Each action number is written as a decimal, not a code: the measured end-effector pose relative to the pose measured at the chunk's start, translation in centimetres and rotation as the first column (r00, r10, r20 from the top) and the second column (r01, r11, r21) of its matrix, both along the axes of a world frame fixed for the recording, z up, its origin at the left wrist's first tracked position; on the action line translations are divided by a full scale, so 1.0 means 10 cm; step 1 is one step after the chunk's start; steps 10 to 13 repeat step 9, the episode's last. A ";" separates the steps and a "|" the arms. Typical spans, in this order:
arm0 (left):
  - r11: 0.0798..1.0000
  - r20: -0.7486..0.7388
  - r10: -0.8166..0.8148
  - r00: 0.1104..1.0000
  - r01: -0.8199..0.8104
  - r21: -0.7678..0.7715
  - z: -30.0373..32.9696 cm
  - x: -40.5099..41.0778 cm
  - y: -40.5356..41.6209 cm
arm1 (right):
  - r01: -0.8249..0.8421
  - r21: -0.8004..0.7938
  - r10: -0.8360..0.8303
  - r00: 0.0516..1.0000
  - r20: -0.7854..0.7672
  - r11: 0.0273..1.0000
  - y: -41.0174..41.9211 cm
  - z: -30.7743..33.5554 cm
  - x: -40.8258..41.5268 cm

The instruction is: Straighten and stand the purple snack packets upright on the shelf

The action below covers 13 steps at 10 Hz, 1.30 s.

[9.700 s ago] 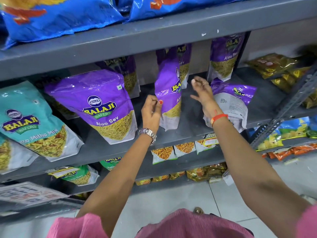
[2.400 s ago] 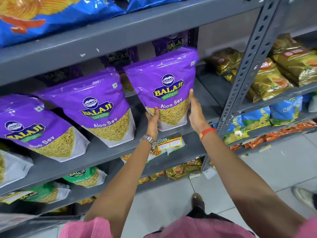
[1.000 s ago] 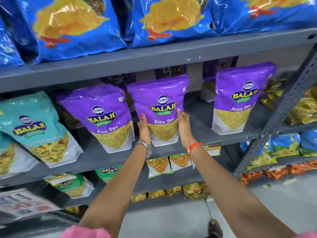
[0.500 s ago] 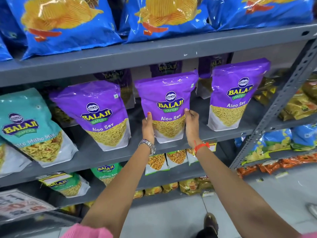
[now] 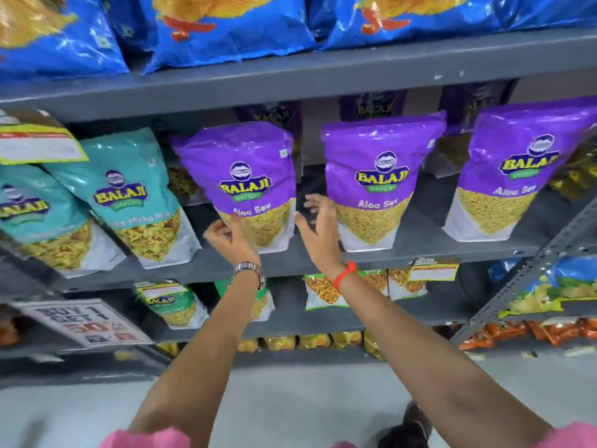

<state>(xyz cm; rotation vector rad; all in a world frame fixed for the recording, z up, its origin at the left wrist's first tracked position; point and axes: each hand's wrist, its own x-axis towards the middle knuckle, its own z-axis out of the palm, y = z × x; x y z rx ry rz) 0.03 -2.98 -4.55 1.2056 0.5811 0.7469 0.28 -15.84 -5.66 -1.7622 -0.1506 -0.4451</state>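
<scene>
Three upright purple packets [image 5: 245, 185] [image 5: 378, 176] [image 5: 520, 169], two open hands [image 5: 231, 236] [image 5: 318, 227] alongside.

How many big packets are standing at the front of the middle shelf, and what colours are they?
Purple packets: 3
Teal packets: 2
Total: 5
More purple packets sit in the shadow behind; their number cannot be told.

Glossy plastic packets [image 5: 248, 176], matt metal shelf [image 5: 323, 260]
</scene>
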 end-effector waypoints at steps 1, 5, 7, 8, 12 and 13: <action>0.997 -0.061 -0.024 0.998 0.019 -0.078 0.23 0.13 0.27 | -0.045 0.299 0.153 0.924 -0.350 0.953 0.21 0.12 0.21; 0.821 -0.216 -0.566 0.796 0.519 -0.238 0.31 0.16 0.56 | -0.122 0.448 0.383 0.737 -0.557 0.886 0.36 0.18 0.35; 0.802 -0.180 -0.584 0.791 0.529 -0.277 0.29 0.07 0.63 | -0.117 0.481 0.402 0.736 -0.545 0.869 0.48 0.19 0.21; 0.841 -0.166 -0.522 0.837 0.472 -0.263 0.34 0.01 0.63 | -0.092 0.513 0.396 0.754 -0.524 0.853 0.51 0.18 0.18; 0.932 -0.147 -0.354 0.924 0.335 -0.138 0.32 -0.04 0.58 | -0.018 0.430 0.262 0.816 -0.515 0.902 0.52 0.08 0.15; 0.932 -0.147 -0.354 0.924 0.335 -0.138 0.32 -0.04 0.58 | -0.018 0.430 0.262 0.816 -0.515 0.902 0.52 0.08 0.15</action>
